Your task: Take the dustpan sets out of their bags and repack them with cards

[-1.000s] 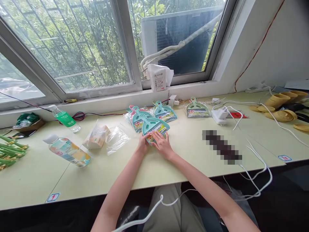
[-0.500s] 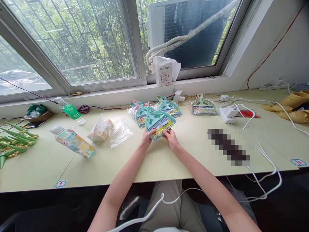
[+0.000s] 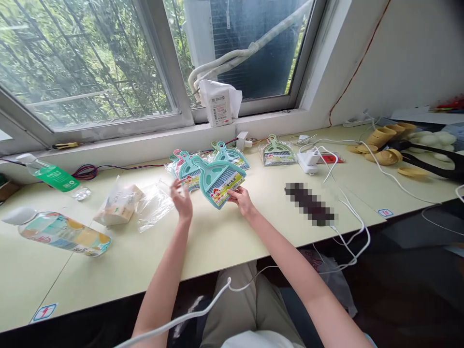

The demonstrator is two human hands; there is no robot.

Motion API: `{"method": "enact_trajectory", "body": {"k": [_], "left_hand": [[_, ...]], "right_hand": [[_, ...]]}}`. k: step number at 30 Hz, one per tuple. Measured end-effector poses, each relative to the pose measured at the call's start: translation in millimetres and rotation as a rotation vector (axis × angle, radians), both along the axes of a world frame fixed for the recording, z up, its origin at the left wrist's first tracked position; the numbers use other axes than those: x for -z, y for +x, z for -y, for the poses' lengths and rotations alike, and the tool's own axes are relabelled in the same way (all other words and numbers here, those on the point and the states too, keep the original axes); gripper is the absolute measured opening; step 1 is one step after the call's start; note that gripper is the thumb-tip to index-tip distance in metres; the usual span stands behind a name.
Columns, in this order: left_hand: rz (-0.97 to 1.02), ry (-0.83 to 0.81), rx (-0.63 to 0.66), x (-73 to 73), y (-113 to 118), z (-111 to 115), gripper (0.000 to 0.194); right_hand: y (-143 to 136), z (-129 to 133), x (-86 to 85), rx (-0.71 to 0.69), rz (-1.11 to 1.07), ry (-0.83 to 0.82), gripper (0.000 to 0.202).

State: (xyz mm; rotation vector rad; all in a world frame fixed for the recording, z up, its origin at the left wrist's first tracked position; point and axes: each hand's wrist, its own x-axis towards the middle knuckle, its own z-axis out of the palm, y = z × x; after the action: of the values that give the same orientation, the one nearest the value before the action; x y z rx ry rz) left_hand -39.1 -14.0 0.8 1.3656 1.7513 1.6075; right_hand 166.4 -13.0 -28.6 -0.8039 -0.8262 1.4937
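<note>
A teal mini dustpan-and-brush set (image 3: 219,180) with a printed label is tilted above the table. My right hand (image 3: 243,200) pinches its lower right edge, thumb on the label side. My left hand (image 3: 183,200) is off the set, just to its left, raised with its fingers apart and slightly blurred. Beside that hand lies a clear plastic bag (image 3: 155,207) on the table. Behind the held set are more wrapped dustpan sets, a teal one (image 3: 188,170) partly covered by it and another teal one (image 3: 229,155). Farther right rests a green set (image 3: 278,152).
To the left are a tissue pack (image 3: 119,205), a fruit-print bottle (image 3: 65,232) and a green-label bottle (image 3: 58,178). On the right, a white power adapter (image 3: 308,160) and white cables (image 3: 357,220) lie near a pixelated dark object (image 3: 310,203). A tissue box (image 3: 220,107) stands on the sill.
My left hand has let go of the dustpan set and moved left. The right hand still holds it. The view has turned to the right.
</note>
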Motion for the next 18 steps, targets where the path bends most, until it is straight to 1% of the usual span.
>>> {"method": "enact_trajectory", "body": {"k": [1,2,4,5,7,9,10,12,15,17,18], "left_hand": [[-0.097,-0.067,-0.15,0.2,-12.5,-1.7,0.05],[-0.179,-0.146,-0.262,1.8,-25.2,-3.3,0.051],[-0.336,-0.269,-0.425,8.5,-47.8,-6.3,0.06],[-0.417,-0.328,-0.459,13.0,-56.9,-7.6,0.061],[-0.555,-0.396,-0.452,22.2,-70.1,-9.4,0.046],[-0.663,-0.402,-0.429,29.0,-78.6,-9.9,0.029],[-0.696,-0.393,-0.43,30.9,-82.0,-9.7,0.027],[-0.717,-0.383,-0.43,31.8,-88.0,-8.5,0.031],[-0.65,-0.339,-0.449,27.3,-94.0,-5.6,0.036],[-0.601,-0.239,-0.484,21.6,-94.0,-3.7,0.041],[-0.58,-0.158,-0.494,18.2,-92.5,-2.9,0.042]], "right_hand": [[0.9,-0.2,-0.2,-0.003,-0.001,0.006,0.03],[1.4,-0.1,-0.3,-0.01,-0.003,0.011,0.031],[1.4,0.6,-0.4,-0.026,-0.007,0.016,0.032],[1.1,1.1,-0.4,-0.034,-0.006,0.015,0.031],[0.2,2.2,-0.2,-0.04,0.007,0.009,0.03],[-0.4,3.1,0.3,-0.043,0.024,0.002,0.029],[-0.6,3.5,0.5,-0.045,0.03,0.0,0.029],[-0.5,3.9,0.9,-0.047,0.033,-0.003,0.029],[0.2,4.0,0.7,-0.05,0.029,-0.009,0.03],[0.7,3.6,0.5,-0.049,0.024,-0.015,0.031],[0.9,3.4,0.5,-0.047,0.02,-0.017,0.031]]}}
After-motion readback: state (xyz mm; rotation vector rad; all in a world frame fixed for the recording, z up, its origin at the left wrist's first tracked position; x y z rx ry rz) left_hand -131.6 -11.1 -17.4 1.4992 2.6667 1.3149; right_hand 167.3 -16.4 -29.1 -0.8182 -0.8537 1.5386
